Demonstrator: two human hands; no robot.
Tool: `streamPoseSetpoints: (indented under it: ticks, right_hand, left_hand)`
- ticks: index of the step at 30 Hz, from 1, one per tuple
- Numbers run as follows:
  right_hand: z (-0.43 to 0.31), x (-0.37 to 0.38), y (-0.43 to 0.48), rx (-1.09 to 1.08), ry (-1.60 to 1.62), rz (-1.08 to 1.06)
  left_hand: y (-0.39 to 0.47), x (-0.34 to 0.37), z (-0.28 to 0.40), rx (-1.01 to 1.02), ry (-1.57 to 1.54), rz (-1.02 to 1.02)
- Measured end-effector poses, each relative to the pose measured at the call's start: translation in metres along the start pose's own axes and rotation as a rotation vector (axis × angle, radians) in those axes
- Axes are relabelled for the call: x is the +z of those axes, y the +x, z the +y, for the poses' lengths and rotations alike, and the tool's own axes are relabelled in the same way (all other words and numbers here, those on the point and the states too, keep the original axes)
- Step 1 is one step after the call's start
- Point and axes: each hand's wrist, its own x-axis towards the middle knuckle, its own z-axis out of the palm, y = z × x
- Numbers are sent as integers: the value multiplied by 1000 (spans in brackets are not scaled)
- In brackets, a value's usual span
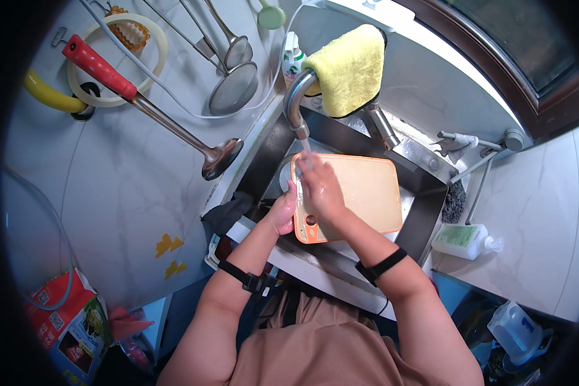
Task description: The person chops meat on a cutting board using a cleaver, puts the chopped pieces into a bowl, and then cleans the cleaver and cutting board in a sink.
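A cream plastic cutting board (366,193) with an orange rim lies over a stainless steel sink (422,212). My left hand (284,210) grips its left edge, thumb up along the rim. My right hand (322,188) rests on the board's upper left part with its fingers extended, blurred at the tips. Water runs from the curved metal faucet (295,108) onto the fingers and the board's corner. Over the faucet's neck hangs a yellow cloth (354,70). Part of a round vessel (283,176) shows beneath the board's left side.
A red-handled ladle (166,123) and mesh strainers (234,89) hang on the left wall. Right of the sink lie a white bottle (461,241) and a dark scouring pad (454,200), near a metal rack arm (477,166). A dark cloth (227,212) drapes over the sink's left corner.
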Motion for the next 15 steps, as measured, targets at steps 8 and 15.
streamPoseSetpoints:
  ticks: [8,15]
  right_hand:
    - [0,12,17,-32,19,26]
    - [-33,11,-28,76,-7,-56]
  left_hand:
    - [7,19,12,108,1,77]
    - [14,20,6,177,-153,191]
